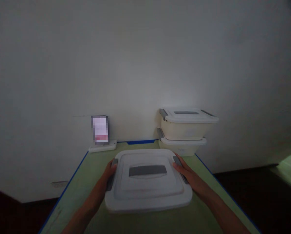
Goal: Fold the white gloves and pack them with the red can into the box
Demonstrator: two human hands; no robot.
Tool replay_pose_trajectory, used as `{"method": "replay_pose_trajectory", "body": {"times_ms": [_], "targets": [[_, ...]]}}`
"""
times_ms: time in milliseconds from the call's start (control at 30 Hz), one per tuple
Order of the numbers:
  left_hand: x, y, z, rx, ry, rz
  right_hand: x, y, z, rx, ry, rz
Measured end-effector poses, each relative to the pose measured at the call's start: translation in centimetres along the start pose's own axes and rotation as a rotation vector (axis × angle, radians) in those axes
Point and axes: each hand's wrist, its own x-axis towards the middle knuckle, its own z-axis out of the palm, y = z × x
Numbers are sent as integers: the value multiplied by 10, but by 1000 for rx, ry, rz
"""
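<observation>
A white plastic storage box [147, 188] with a grey handle set into its lid sits in front of me on the green table [87, 182]. My left hand [108, 177] grips its left side at the grey latch. My right hand [185, 172] grips the right side at the other grey latch. Both hands have their fingers wrapped over the lid's edges. I cannot tell whether the box rests on the table or is lifted just off it.
Two more white lidded boxes [186, 130] stand stacked at the table's back right against the white wall. A small upright card on a white stand [101, 135] sits at the back left. The table has blue edges and dark floor on both sides.
</observation>
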Motion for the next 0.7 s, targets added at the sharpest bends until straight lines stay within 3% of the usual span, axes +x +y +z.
{"method": "replay_pose_trajectory", "body": {"times_ms": [100,267,367,467,567,700], "targets": [[7,5,29,-128,-47,-55,-8,-1,-29,15,56,17],[22,17,70,-27,-193,24,-16,-1,-79,-38,188,27],[47,28,83,107,-234,77,-10,-10,-108,-118,352,-28],[84,43,96,191,-170,174,8,-21,-131,-159,484,-87],[120,54,113,283,-209,222,31,-27,-146,-158,485,-125],[153,53,128,285,-301,189,63,-27,-155,-160,418,-198]]}}
